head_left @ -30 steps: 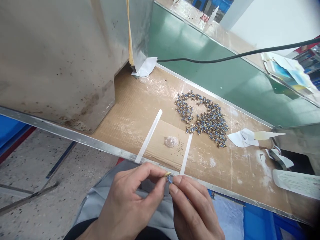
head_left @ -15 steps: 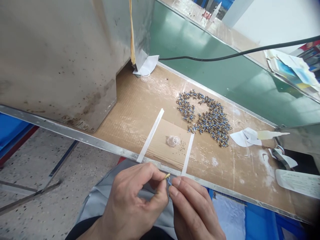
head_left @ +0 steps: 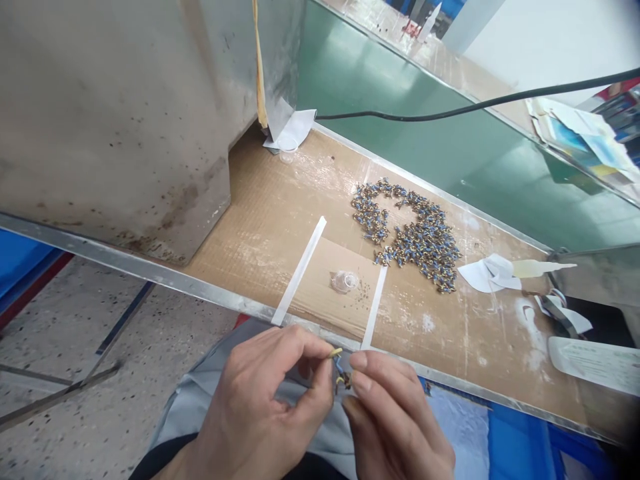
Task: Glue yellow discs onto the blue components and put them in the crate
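Right hand [head_left: 400, 413] is sitting farther off the piece [head_left: 339, 364] than 0.5 s ago. Left hand [head_left: 273, 393] is pinching its yellow loop [head_left: 337, 353] beside the desk [head_left: 270, 227]; whether right grip is holding cannot be told. Likely handling light, stiff; loops are offering best hold.

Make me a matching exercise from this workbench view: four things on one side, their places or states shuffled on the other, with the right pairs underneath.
Column 1
1. small blue-and-yellow piece
2. clear plastic cup
3. black cable
4. pile of small blue-and-gold parts

Column 2
A. runs in front of the green panel
B. spread out, curving around a bare patch
C. pinched in the left hand
D. lies between two strips of white tape

Right pairs: 1-C, 2-D, 3-A, 4-B
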A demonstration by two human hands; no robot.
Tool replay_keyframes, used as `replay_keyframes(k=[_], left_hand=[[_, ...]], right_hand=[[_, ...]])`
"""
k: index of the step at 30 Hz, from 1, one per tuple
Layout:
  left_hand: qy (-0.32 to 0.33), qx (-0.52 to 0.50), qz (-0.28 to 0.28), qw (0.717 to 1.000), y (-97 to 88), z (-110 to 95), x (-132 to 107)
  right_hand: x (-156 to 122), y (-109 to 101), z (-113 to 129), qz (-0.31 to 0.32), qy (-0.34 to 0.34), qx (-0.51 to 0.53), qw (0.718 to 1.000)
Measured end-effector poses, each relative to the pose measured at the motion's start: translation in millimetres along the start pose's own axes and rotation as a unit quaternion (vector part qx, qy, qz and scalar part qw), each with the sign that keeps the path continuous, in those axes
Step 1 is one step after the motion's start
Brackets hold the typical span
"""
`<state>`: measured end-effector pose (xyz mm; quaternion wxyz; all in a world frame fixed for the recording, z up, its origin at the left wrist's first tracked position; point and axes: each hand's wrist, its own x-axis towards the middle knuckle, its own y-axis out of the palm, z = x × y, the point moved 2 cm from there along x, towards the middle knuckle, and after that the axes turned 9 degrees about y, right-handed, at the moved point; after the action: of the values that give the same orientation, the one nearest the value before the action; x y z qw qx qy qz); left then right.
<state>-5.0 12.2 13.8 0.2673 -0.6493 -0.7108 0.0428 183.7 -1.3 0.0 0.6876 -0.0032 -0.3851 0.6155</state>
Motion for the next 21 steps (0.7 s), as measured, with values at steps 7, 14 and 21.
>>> replay_keyframes(k=[7,14,21], left_hand=[[0.032,0.008,0.024,0.999,0.5,-6,0],[0.025,-0.010,0.038,0.999,1.0,-4,0],[0.006,-0.039,0.045,0.998,0.9,-4,1]], right_hand=[[18,-5,-16,0.123,0.170,0.123,0.970],[21,0,-17,0.136,0.193,0.185,0.954],[16,1,-20,0.124,0.214,0.223,0.943]])
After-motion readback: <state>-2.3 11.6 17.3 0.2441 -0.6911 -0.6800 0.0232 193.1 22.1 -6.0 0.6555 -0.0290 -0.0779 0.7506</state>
